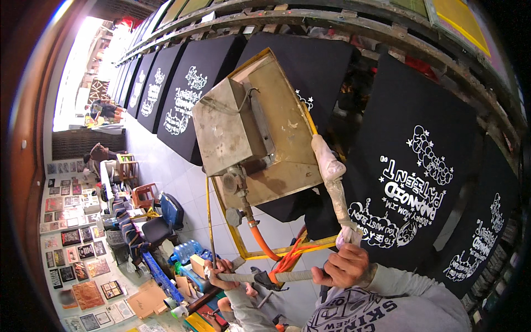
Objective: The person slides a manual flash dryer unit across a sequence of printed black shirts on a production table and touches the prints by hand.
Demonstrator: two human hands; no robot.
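Right hand (345,266): clenched, fingers curled round the lower end of the cloth-wrapped handle (334,188); thumb laid near the end of the taped crossbar (301,275). Left hand (224,274): also closed, on the crossbar's left end, where a thin rod (211,221) runs down to it; exact finger wrap can't be told, too small.

Both grips belong to the heater unit (290,177), a yellow-edged metal hood held tilted ahead of the body, over the aisle and in front of the black shirts (437,110). Whether its weight is also carried by something else can't be told. A boxy metal housing (224,130) is mounted on the hood; its inside is hidden. A valve (233,181) is fitted below the housing, with an orange hose (263,240) led off it. Orange cord (293,257) is bundled around the crossbar between the hands.

Containers: clear blue bottles (188,252) are packed side by side left of the left hand; fill level can't be read. A grey basket (115,238) is seen farther left, contents too small to tell.

Outward: white-printed shirts are laid in a row along the dark rack (332,16). A blue chair (171,211) is parked on the tiled floor (185,180). Prints (87,296) are fixed to the left wall.
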